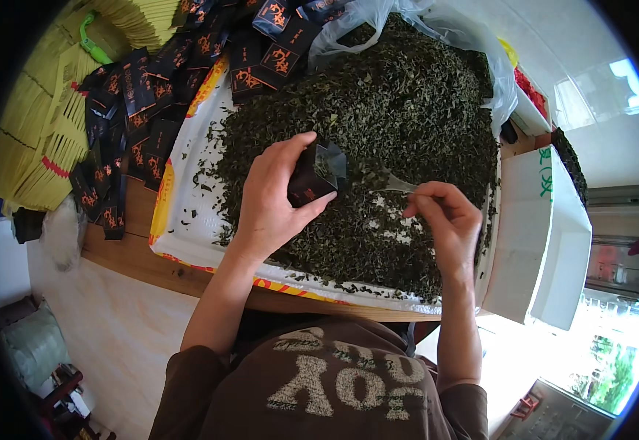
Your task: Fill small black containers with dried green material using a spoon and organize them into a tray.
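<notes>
My left hand grips a small dark tea packet, its open mouth tilted toward the right, with some leaves visible inside. Between the fingertips of my right hand is the handle of a translucent spoon. The spoon's bowl end lies among dark leaves and is partly hidden by them, just right of the packet's mouth. Both hands are over a broad heap of dried tea leaves in a shallow white foam tray. White patches of the tray show through near my right hand.
Many dark tea packets are piled at the left and back. Beyond them stand stacks of yellow paper and a green-handled tool. A clear plastic bag borders the heap. A white box adjoins the tray's right side.
</notes>
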The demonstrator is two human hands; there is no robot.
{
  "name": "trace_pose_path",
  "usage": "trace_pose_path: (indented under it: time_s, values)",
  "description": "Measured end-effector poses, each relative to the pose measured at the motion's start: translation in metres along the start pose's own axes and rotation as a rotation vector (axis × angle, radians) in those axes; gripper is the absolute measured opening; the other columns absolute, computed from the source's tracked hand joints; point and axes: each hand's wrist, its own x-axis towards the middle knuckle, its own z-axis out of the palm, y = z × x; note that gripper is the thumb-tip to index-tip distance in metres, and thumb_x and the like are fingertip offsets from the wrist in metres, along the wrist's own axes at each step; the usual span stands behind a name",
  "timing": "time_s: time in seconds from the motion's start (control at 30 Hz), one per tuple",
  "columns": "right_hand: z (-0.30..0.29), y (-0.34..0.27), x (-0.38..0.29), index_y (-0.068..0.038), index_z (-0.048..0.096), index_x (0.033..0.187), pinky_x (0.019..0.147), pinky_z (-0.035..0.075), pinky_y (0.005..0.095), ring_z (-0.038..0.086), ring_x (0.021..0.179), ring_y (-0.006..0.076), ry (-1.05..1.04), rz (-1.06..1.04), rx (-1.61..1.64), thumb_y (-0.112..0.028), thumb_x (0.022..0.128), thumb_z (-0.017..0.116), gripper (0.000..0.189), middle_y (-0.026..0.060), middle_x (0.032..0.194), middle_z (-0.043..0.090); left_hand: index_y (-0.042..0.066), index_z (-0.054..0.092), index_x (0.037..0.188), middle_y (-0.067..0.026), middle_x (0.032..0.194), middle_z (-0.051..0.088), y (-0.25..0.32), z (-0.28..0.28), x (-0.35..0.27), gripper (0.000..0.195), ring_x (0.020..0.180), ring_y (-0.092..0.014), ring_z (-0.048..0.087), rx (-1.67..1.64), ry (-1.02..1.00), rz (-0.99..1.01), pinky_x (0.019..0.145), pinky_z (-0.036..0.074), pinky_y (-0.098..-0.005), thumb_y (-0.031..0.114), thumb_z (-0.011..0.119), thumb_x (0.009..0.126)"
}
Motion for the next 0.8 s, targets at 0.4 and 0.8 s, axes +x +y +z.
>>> trace_pose_path:
  time_s: [0.4,0.8]
  values:
    - [0.041,-0.063,-0.008,0.003,0.065,0.09,0.071,0.052,0.0356,0.065,0.074,0.0251,-0.215,-0.918,-0.821,0.011,0.07,0.063,0.021,0.0143,0.091,0.066,0.01,0.047,0.137,-0.0118,0.12,0.057,0.008,0.006,0.003,0.086,0.107,-0.033,0.056,0.112,-0.092,0.145,0.093,0.044,-0.0428,0.009,0.086,0.061]
    - [0.049,-0.072,-0.005,0.005,0.063,0.095,0.068,0.05,0.0376,0.065,0.073,0.0243,-0.233,-1.126,-0.813,0.002,0.069,0.067,0.026,0.0141,0.087,0.065,0.013,0.044,0.141,-0.0114,0.118,0.057,0.005,0.001,-0.005,0.087,0.108,-0.032,0.054,-0.107,-0.098,-0.029,0.098,0.043,-0.0411,0.013,0.084,0.064]
